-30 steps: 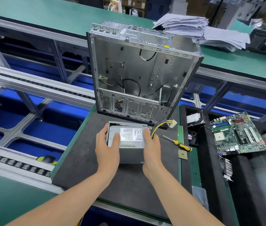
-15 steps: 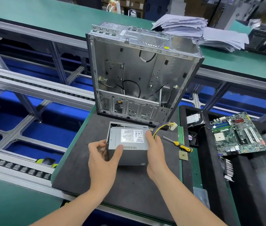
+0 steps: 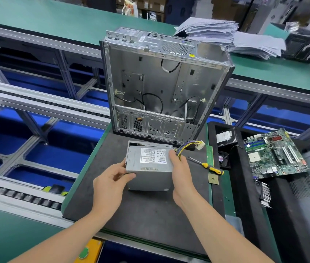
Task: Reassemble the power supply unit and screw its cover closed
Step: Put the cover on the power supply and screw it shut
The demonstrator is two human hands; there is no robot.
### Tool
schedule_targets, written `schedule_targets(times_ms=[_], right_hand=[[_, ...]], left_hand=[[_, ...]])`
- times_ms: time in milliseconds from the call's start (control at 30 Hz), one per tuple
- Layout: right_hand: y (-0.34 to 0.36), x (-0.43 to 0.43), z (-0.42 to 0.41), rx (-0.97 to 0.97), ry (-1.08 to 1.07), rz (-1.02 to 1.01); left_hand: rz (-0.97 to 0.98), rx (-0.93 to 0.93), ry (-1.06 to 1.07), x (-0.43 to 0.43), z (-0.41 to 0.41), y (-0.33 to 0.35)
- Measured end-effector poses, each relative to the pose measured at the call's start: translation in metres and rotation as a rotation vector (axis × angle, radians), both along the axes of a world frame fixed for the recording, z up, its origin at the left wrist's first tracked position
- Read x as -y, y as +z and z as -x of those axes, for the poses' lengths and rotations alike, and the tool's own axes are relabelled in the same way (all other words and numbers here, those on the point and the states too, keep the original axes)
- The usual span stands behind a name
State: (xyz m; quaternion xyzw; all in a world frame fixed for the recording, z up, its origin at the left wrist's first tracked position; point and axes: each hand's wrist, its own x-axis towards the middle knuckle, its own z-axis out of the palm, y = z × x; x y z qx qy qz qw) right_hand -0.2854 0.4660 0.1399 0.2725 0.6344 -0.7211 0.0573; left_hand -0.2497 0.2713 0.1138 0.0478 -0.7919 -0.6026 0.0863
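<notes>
Plain grey metal on the power supply unit (image 3: 150, 177), with a white label (image 3: 153, 155) printed in black. Yellow, black and purple in its wire bundle (image 3: 185, 148), ending in a white connector (image 3: 200, 145). Charcoal black on the mat (image 3: 150, 215); flat green on the bench top (image 3: 55, 19). Silver-grey inside the computer case (image 3: 169, 82), crossed by black cables, with a dotted vent grid on top. Yellow and black on the screwdriver handle (image 3: 213, 169). Green on the motherboard (image 3: 275, 154), with white slots, 1 red patch and blue strips. Deep blue under the silver conveyor rails (image 3: 46, 101). Pale grey-white on the paper stacks (image 3: 207, 29).
</notes>
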Motion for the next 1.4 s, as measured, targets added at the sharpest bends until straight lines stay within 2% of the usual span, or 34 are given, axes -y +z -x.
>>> schedule_targets(times_ms=[200,300,433,600,733,867,1000,1200,1300,1400], right_hand=[[-0.001,0.006,-0.008,-0.059,0.020,-0.097],[-0.002,0.007,-0.008,-0.079,0.001,-0.129],[-0.002,0.009,-0.009,-0.092,-0.026,-0.174],[0.000,0.013,-0.009,-0.087,-0.035,-0.168],[0.003,0.012,-0.006,-0.099,-0.033,-0.114],[0.004,0.017,-0.004,-0.154,-0.080,-0.101],[0.004,0.024,-0.002,-0.201,-0.174,-0.172],[0.004,0.031,0.000,-0.249,-0.309,-0.263],[0.000,0.029,-0.001,-0.236,-0.287,-0.211],[-0.003,0.026,-0.001,-0.223,-0.259,0.001]], left_hand=[[0.159,-0.062,-0.005,0.004,0.006,-0.003],[0.158,-0.032,-0.007,0.009,0.007,-0.003],[0.049,0.068,-0.009,0.021,0.011,0.001],[-0.125,0.085,-0.096,0.013,0.020,0.016],[-0.293,0.260,-0.089,-0.017,0.035,0.025],[-0.172,0.255,0.037,-0.032,0.035,0.025],[-0.041,0.208,0.015,-0.034,0.031,0.036],[-0.002,0.167,0.042,-0.031,0.033,0.029],[-0.012,0.194,0.034,-0.024,0.037,0.023],[-0.028,0.208,0.012,-0.021,0.039,0.019]])
